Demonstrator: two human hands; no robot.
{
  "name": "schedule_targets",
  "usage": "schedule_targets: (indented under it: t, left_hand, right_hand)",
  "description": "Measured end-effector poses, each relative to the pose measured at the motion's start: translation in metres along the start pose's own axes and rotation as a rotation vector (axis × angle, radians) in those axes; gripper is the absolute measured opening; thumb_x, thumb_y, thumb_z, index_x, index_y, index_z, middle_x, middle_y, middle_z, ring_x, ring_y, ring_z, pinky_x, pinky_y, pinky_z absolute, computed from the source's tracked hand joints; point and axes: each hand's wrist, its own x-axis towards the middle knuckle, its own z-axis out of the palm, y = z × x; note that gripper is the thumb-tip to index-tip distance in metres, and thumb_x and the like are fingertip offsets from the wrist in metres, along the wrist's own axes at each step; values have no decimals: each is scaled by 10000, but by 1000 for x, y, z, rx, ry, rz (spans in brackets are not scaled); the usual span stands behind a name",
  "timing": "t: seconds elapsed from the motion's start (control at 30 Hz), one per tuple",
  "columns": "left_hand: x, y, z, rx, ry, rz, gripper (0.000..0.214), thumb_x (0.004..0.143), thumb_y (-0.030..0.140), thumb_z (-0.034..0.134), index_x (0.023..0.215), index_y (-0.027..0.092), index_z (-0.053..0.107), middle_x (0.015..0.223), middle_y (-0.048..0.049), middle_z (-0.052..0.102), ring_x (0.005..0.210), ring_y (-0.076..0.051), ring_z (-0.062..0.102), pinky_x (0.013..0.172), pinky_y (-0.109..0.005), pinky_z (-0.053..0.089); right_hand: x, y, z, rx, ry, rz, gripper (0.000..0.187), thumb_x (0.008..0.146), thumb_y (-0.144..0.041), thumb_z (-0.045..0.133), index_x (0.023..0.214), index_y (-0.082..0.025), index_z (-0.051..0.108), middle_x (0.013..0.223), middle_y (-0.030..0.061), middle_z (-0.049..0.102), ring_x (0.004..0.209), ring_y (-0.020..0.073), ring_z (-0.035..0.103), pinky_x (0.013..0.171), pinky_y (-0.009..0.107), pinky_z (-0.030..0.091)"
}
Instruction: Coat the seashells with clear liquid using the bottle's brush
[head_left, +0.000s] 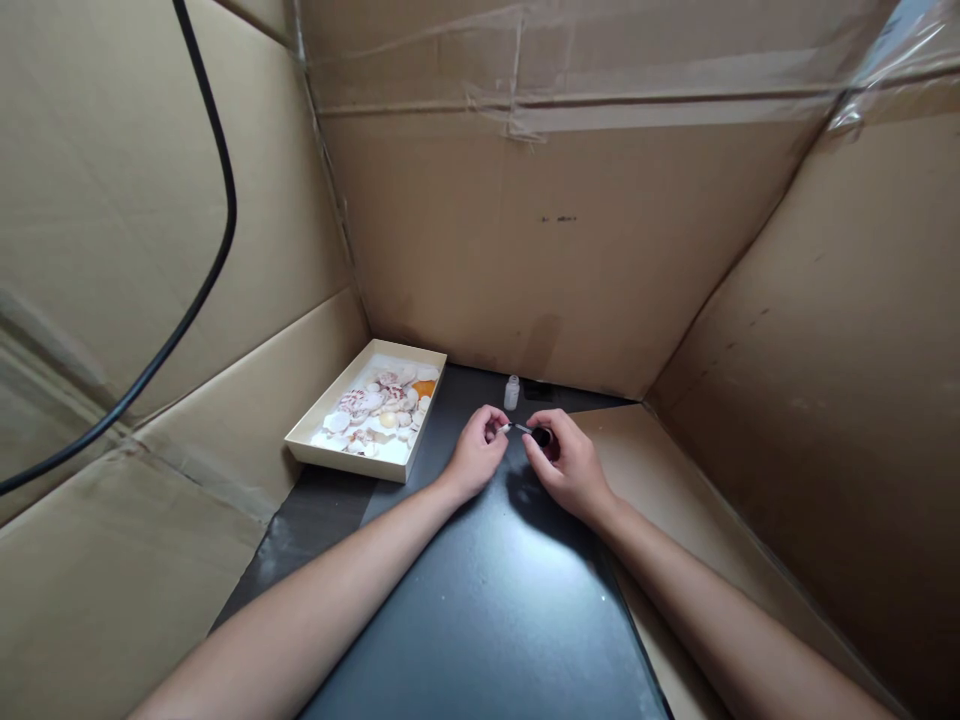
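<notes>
My left hand [480, 450] is closed, pinching a small white piece [505, 429], too small to tell its kind for sure. In the fingers of my right hand [571, 465] is a black brush cap [541, 437]. Its thin stem [523, 428] points left, and the dark tip meets or nearly meets the white piece. Just beyond both hands a small clear bottle [511, 393] stands upright with no cap on. To the left, a cream box tray [300, 449] holds several seashells [365, 402], white, patterned and one orange.
A dark grey table top [480, 620] lies under my hands. Tall cardboard walls [480, 250] close in the back and both sides. A flat cardboard sheet [637, 450] lies at the right, and a black cable [225, 200] hangs at the upper left.
</notes>
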Motion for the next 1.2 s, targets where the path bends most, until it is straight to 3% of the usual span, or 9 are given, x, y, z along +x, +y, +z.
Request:
schedule_targets:
  t: [0.5,1.2]
  left_hand:
    - [0,1,0,26,16,4,82,789,100,498,839,164,511,778,15,504,687,-99,443,664,-222,371]
    - [0,3,1,-60,17,-137,86,804,123,467,787,199,431,554,77,374,508,-76,355,508,-185,303]
  right_hand:
    - [-1,1,0,56,2,24,113,874,-284,528,946,-199,548,808,12,571,594,114,482,580,246,408]
    - [1,1,1,29,-3,1,70,877,-273,518,884,-209,543,797,11,553,597,117,484,585,251,408]
